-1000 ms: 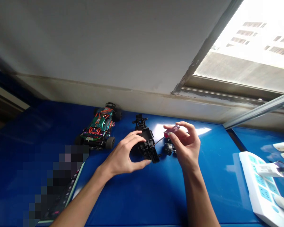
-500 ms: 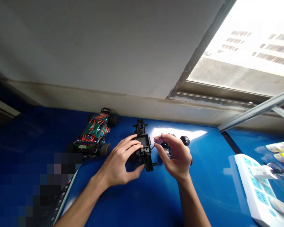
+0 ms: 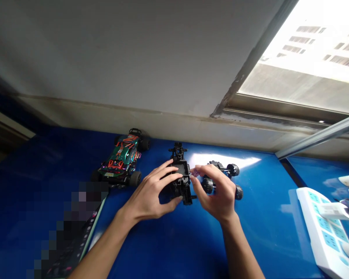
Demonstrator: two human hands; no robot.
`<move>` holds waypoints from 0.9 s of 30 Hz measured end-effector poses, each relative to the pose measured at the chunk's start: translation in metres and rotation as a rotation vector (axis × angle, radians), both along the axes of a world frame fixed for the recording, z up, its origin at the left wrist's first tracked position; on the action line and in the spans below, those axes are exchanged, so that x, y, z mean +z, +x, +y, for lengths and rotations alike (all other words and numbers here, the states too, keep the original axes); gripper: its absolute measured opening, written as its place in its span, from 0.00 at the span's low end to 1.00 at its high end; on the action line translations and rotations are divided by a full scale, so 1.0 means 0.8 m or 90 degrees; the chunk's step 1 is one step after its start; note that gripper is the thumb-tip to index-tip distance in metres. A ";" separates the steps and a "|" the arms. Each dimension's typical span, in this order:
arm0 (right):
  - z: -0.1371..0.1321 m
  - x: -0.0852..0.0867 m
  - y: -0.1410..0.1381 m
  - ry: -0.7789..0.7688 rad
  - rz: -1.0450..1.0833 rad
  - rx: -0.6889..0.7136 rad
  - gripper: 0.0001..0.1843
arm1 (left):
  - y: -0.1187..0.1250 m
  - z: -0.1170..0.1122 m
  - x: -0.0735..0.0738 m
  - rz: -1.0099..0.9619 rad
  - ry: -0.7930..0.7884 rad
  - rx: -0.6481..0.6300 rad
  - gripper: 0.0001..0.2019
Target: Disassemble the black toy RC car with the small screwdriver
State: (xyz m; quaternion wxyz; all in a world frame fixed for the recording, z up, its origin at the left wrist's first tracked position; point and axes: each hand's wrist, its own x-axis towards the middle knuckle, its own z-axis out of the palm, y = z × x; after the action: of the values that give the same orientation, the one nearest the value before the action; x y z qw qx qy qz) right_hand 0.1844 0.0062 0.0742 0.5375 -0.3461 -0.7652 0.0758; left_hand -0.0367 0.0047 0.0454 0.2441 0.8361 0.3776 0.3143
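A black toy car chassis (image 3: 181, 169) lies lengthwise on the blue tabletop, its open tray facing up. My left hand (image 3: 149, 193) grips it from the left, fingers over its tray and side, thumb near the lower end. Between the thumb and fingers of my right hand (image 3: 220, 195) is a small screwdriver with a purple, see-through handle (image 3: 195, 171). The handle is close against the chassis's right edge; the tip is hidden. Behind and under my right hand sits a black wheeled toy car base (image 3: 208, 185), partly covered.
To the left stands a green and orange toy car (image 3: 123, 155). A white power strip (image 3: 312, 224) with plugs lies at the right. A metal frame bar (image 3: 317, 136) crosses near the window. A dark patterned item (image 3: 75, 242), partly pixelated, lies at lower left.
The view has shifted slightly, so most things appear further right. My right hand has brought the screwdriver closer to the chassis, and its shaft no longer shows. More of the wheeled base is visible.
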 end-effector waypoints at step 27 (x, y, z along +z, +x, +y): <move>0.019 0.078 -0.019 -0.097 -0.586 -0.224 0.25 | 0.004 -0.002 -0.002 0.010 -0.002 0.008 0.25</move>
State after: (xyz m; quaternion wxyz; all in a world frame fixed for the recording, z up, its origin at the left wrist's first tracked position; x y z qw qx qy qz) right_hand 0.1689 0.0215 0.1363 0.1218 -0.5059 -0.8454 -0.1206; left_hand -0.0332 0.0035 0.0438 0.2405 0.8358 0.3851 0.3088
